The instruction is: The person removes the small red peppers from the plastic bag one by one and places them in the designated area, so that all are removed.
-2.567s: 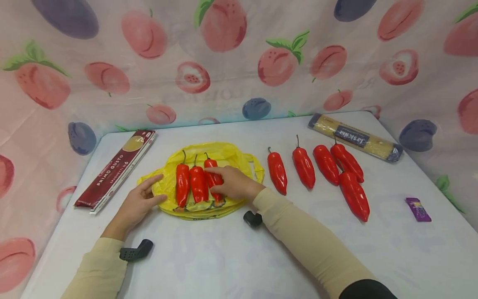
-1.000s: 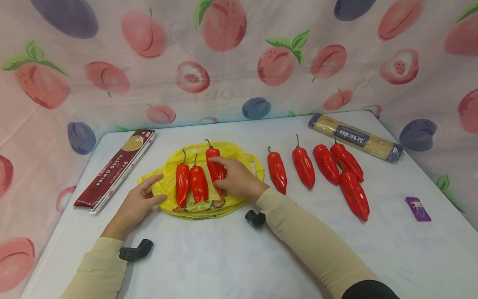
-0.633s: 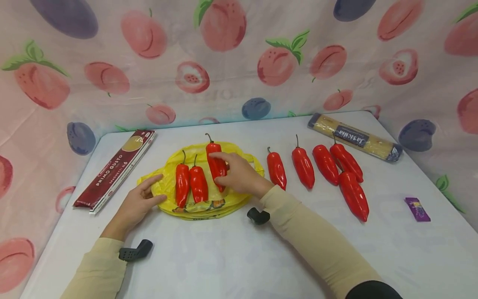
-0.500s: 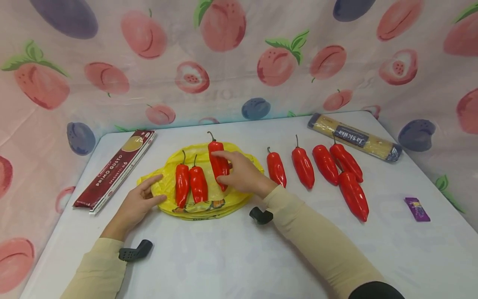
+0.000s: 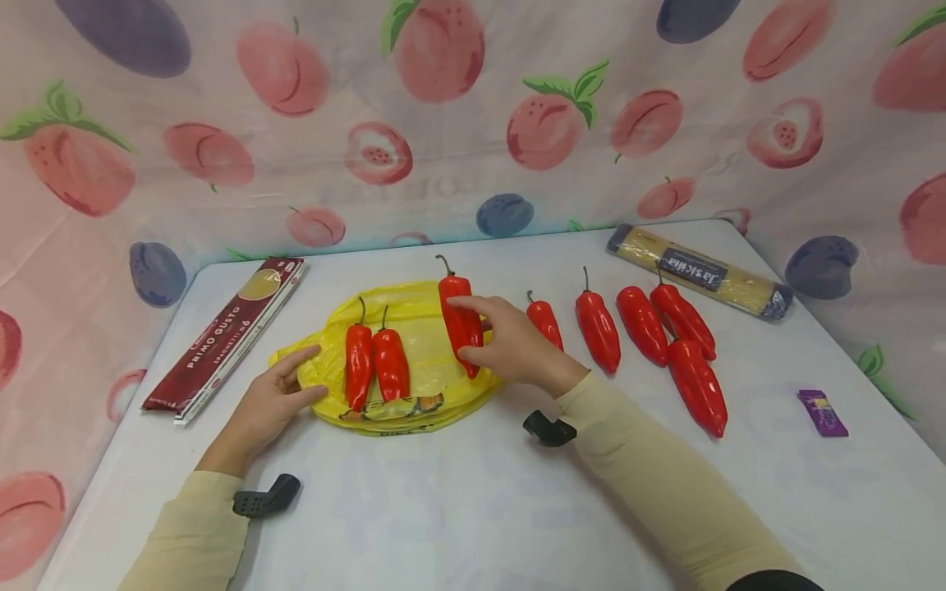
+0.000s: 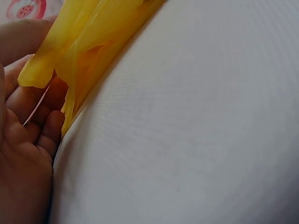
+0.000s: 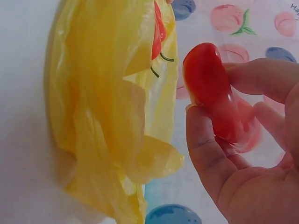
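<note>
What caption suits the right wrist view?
Right hand pinches a pepper clear of the yellow bag; two more peppers partly show.

Soft, even light is washing the white table [image 5: 414,525] in the head view, glinting off the red peppers [image 5: 698,386]. Left wrist view is running dimmer, shadow falling over the left hand [image 6: 21,154]; right wrist view is showing haze on the lower end of the held pepper [image 7: 210,86].

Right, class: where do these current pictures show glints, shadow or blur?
Head view: white glints on the peppers, soft shadow on the table along the right sleeve; left wrist view: the left hand dimly lit; right wrist view: the held pepper smeared toward its lower end.
</note>
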{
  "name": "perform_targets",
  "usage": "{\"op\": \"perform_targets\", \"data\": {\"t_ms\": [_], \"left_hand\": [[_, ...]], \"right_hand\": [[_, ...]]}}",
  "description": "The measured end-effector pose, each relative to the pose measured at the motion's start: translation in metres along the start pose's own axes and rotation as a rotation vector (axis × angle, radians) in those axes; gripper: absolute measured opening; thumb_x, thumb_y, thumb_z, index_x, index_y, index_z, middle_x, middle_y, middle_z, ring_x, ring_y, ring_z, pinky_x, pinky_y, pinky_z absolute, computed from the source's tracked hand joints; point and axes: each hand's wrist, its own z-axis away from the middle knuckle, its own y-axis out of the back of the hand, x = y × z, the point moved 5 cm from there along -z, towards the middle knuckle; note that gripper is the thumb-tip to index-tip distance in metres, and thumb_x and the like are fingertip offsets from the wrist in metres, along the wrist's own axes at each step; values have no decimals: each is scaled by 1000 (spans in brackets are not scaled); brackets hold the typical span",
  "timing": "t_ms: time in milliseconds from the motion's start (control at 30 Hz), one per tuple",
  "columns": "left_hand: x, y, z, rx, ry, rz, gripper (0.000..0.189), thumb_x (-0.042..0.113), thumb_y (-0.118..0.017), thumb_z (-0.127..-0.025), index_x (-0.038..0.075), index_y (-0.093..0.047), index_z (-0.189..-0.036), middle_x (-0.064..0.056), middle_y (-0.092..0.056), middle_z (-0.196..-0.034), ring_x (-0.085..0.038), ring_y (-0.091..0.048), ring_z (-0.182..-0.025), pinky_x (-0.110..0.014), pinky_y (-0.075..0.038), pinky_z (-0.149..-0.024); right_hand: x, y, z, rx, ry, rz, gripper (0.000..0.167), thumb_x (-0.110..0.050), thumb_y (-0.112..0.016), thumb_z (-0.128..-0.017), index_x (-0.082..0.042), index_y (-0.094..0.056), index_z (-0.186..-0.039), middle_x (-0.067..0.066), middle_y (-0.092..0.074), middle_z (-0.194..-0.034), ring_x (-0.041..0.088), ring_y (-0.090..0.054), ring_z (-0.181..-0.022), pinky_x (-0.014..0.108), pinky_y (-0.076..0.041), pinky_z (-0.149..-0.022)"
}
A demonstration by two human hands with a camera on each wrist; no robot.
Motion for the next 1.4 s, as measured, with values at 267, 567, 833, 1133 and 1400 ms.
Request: {"op": "perform_targets", "data": {"t_ms": [267, 567, 833, 1133, 1400], "left_hand": [[0, 0, -1, -4, 4, 8, 80, 36, -73, -92, 17, -33, -158, -19, -27, -160, -40, -29, -141, -63, -25, -113], [2, 0, 2, 8, -4, -2, 79, 36, -73, -92, 17, -33, -158, -20, -35, -154, -37, -35, -133, -62, -26, -112], [2, -1, 2, 0, -16, 22, 79, 32, -72, -93, 14, -32, -158, -19, -33, -158, -40, -29, -143, -60, -25, -114], [1, 0, 0, 1, -12, 18, 79, 33, -72, -93, 16, -31, -158, -18, -32, -159, -39, -29, -143, -61, -24, -114], [0, 0, 1, 4, -18, 17, 78, 32, -72, -93, 15, -32, -158, -18, -32, -159, -38, -32, -140, -60, -26, -114]], "right_hand": [[9, 10, 13, 6, -17, 39, 67, -16, -76, -89, -25, -47, -149, 6, -47, -142, 27, -47, -124, 37, -59, -79], [29, 32, 38, 28, -56, 102, 70, -17, -78, -86, -23, -48, -149, 7, -49, -139, 28, -47, -124, 42, -59, -81], [54, 51, 60, 49, -85, 107, 70, -15, -78, -85, -19, -48, -148, 11, -51, -137, 34, -49, -123, 43, -59, -79], [70, 74, 89, 96, -113, 147, 73, -16, -80, -84, -15, -47, -149, 17, -52, -138, 41, -48, -123, 49, -59, -79], [81, 83, 105, 107, -145, 164, 73, -17, -79, -85, -12, -45, -150, 20, -53, -134, 43, -51, -118, 44, -60, -75]]}}
